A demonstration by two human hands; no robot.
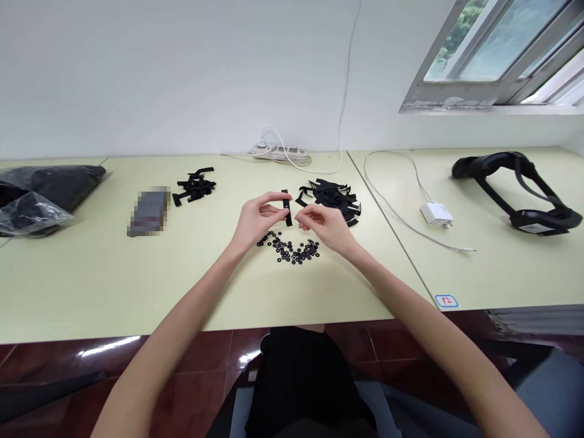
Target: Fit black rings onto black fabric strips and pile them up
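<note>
Between thumb and fingers, my left hand (261, 218) pinches a short black strip (287, 210) held upright, with a small light spot on it. Just to its right, my right hand (325, 224) has its fingertips pressed together in a pinch; whatever may be between them is too small to make out. Below both hands lies a scatter of small black ring-shaped pieces (296, 252). Behind my right hand is a heap of black strips (335, 196), and a smaller pile of black strips (196, 185) lies to the left of my left hand.
A blurred-out dark rectangular thing (149, 212) and a black plastic bag (50, 191) lie on the left. At the back wall sits a power strip (280, 152). On the right are a white charger (437, 214) with its cable and a black headset (515, 188).
</note>
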